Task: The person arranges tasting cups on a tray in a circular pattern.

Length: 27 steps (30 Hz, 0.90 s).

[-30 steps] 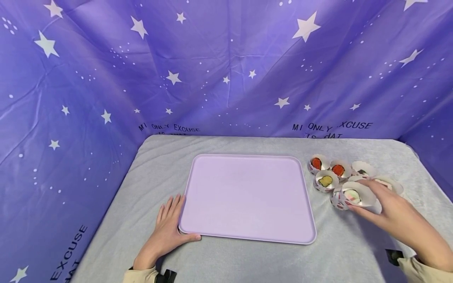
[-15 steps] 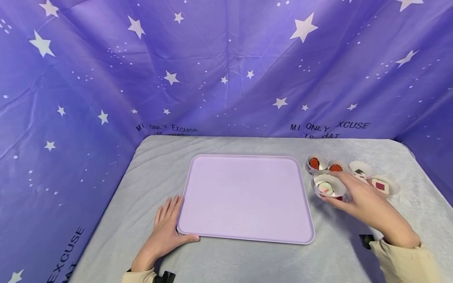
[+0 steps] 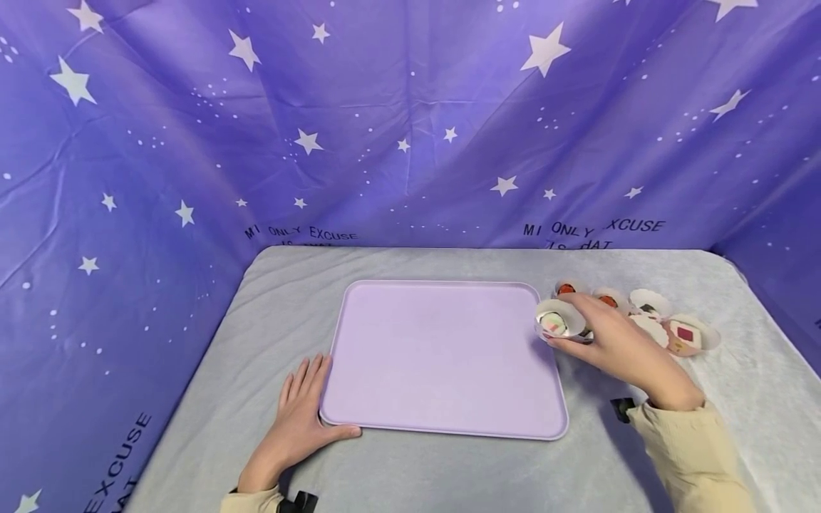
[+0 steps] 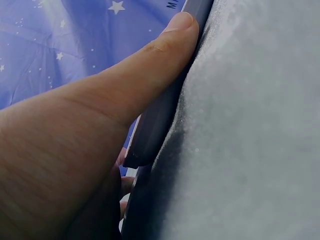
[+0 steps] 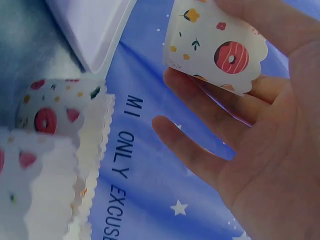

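Observation:
My right hand (image 3: 618,349) grips a printed paper baking cup (image 5: 200,55) between thumb and fingers, a little above the right edge of a lilac tray (image 3: 449,356). Inside that cup lies a round sushi roll piece (image 3: 553,325), pale green and white with pink. In the right wrist view, donut and flower prints show on the cup's wall, and two fingers stretch out below it. My left hand (image 3: 298,420) rests at the tray's front left corner, with straight fingers along the left side and the thumb against the front edge.
Several more paper cups stand to the tray's right, partly behind my right hand. Red-topped pieces sit in two back cups, and one cup (image 3: 710,336) holds a white piece with a dark red square. A starry purple cloth (image 3: 410,142) hangs behind the grey-covered table (image 3: 410,470).
My right hand has carried the paper cup leftward from the group of cups to the tray's right edge. The left hand stays at the tray's corner.

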Available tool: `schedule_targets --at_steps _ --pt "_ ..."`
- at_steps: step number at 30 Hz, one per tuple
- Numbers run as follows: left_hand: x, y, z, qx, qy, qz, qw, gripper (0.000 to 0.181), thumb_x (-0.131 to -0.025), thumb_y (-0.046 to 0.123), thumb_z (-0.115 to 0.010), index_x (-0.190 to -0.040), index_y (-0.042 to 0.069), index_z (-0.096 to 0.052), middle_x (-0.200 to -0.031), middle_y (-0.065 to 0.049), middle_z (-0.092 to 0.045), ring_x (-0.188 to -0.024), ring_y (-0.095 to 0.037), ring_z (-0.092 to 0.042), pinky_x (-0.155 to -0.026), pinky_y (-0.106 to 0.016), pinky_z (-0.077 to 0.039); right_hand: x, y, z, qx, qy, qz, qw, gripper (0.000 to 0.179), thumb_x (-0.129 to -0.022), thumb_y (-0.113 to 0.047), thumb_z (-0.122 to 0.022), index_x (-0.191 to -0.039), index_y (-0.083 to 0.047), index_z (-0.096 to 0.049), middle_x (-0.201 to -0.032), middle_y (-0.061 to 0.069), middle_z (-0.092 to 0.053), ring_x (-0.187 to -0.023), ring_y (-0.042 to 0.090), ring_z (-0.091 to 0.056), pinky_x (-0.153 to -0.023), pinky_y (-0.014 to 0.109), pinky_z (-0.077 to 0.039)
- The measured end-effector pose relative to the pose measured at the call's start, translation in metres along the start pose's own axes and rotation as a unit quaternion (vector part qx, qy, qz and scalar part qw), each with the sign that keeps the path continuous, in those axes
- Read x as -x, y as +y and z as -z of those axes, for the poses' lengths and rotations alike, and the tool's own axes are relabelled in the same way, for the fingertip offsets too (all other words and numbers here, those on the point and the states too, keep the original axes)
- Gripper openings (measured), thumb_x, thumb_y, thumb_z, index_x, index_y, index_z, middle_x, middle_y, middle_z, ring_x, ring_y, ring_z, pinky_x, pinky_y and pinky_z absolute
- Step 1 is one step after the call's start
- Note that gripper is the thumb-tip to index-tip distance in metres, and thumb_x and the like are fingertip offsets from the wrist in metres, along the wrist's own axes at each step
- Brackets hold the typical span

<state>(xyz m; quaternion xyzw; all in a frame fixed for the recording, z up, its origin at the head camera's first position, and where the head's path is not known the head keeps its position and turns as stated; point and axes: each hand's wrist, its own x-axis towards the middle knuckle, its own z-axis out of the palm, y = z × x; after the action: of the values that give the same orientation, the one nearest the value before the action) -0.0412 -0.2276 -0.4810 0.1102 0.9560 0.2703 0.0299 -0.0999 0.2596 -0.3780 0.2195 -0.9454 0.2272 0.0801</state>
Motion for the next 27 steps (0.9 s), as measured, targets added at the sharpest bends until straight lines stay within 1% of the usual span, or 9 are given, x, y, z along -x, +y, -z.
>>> schedule_targets --at_steps 2,5,8,11,14,17,21,25,27 --pt "0.000 0.000 0.000 0.000 0.001 0.000 1.0000 0.127 -0.065 0.072 -0.077 -0.159 0.010 -0.019 -0.163 -0.020 -0.019 -0.151 -0.043 -0.008 -0.116 -0.064 -0.004 -0.005 -0.001 -0.002 -0.005 0.000 0.005 1.0000 0.057 -0.084 -0.033 -0.080 -0.127 -0.005 -0.057 -0.122 0.012 -0.064 -0.108 0.030 -0.063 -0.088 0.051 -0.050" --pt "0.000 -0.001 0.000 0.001 0.002 -0.002 1.0000 0.127 -0.065 0.072 -0.077 -0.159 0.009 -0.019 -0.163 -0.020 -0.020 -0.150 -0.043 -0.009 -0.115 -0.064 -0.004 -0.012 -0.002 -0.007 -0.013 -0.006 -0.002 0.9999 0.053 -0.085 -0.034 -0.080 -0.125 -0.008 -0.058 -0.118 0.009 -0.064 -0.107 0.026 -0.062 -0.089 0.049 -0.051" --pt "0.000 -0.001 0.000 0.001 0.003 -0.002 1.0000 0.127 -0.065 0.073 -0.077 -0.159 0.010 -0.019 -0.163 -0.020 -0.020 -0.151 -0.043 -0.009 -0.115 -0.064 -0.004 -0.017 -0.004 -0.011 -0.028 -0.022 -0.019 0.9992 0.056 -0.087 -0.039 -0.077 -0.129 -0.007 -0.056 -0.121 0.011 -0.063 -0.112 0.030 -0.061 -0.092 0.052 -0.050" --pt "0.000 -0.002 -0.001 0.001 0.004 -0.002 1.0000 0.127 -0.066 0.073 -0.077 -0.159 0.010 -0.018 -0.163 -0.020 -0.019 -0.151 -0.043 -0.009 -0.115 -0.064 -0.003 -0.024 -0.006 -0.014 -0.040 -0.040 -0.029 0.9980 0.063 -0.088 -0.043 -0.074 -0.133 -0.004 -0.054 -0.128 0.016 -0.061 -0.119 0.037 -0.058 -0.096 0.056 -0.048" --pt "0.000 -0.002 -0.001 0.001 0.005 -0.003 1.0000 0.128 -0.065 0.073 -0.077 -0.159 0.009 -0.018 -0.163 -0.020 -0.019 -0.151 -0.043 -0.008 -0.116 -0.064 -0.003 -0.032 -0.008 -0.018 -0.048 -0.047 -0.036 0.9971 0.066 -0.088 -0.045 -0.074 -0.136 -0.004 -0.053 -0.134 0.017 -0.059 -0.124 0.037 -0.055 -0.100 0.057 -0.046" --pt "-0.001 -0.002 -0.001 0.003 0.004 -0.003 1.0000 0.128 -0.065 0.072 -0.077 -0.159 0.009 -0.018 -0.163 -0.020 -0.019 -0.151 -0.043 -0.008 -0.116 -0.064 -0.003 -0.040 -0.011 -0.023 -0.053 -0.050 -0.027 0.9970 0.065 -0.088 -0.044 -0.074 -0.135 -0.004 -0.053 -0.133 0.016 -0.060 -0.124 0.035 -0.056 -0.102 0.055 -0.046" --pt "-0.001 -0.002 -0.001 0.002 0.002 -0.003 1.0000 0.128 -0.065 0.071 -0.078 -0.159 0.008 -0.018 -0.163 -0.020 -0.019 -0.151 -0.043 -0.008 -0.116 -0.064 -0.004 -0.050 -0.015 -0.028 -0.056 -0.056 -0.011 0.9968 0.065 -0.088 -0.042 -0.074 -0.134 -0.002 -0.053 -0.132 0.019 -0.060 -0.125 0.037 -0.056 -0.105 0.054 -0.043" --pt "-0.001 -0.002 -0.001 0.000 0.000 -0.001 1.0000 0.128 -0.066 0.072 -0.077 -0.159 0.008 -0.018 -0.164 -0.020 -0.018 -0.151 -0.043 -0.008 -0.116 -0.063 -0.003 -0.059 -0.019 -0.034 -0.056 -0.064 -0.010 0.9963 0.066 -0.088 -0.043 -0.074 -0.135 -0.002 -0.053 -0.135 0.019 -0.059 -0.128 0.037 -0.053 -0.108 0.054 -0.041" --pt "-0.001 -0.002 -0.001 0.000 -0.001 0.000 1.0000 0.128 -0.066 0.072 -0.077 -0.159 0.008 -0.017 -0.163 -0.020 -0.018 -0.151 -0.043 -0.008 -0.116 -0.064 -0.003 -0.064 -0.020 -0.037 -0.056 -0.065 -0.006 0.9963 0.064 -0.088 -0.042 -0.075 -0.135 -0.003 -0.054 -0.134 0.017 -0.060 -0.127 0.036 -0.054 -0.107 0.053 -0.042"
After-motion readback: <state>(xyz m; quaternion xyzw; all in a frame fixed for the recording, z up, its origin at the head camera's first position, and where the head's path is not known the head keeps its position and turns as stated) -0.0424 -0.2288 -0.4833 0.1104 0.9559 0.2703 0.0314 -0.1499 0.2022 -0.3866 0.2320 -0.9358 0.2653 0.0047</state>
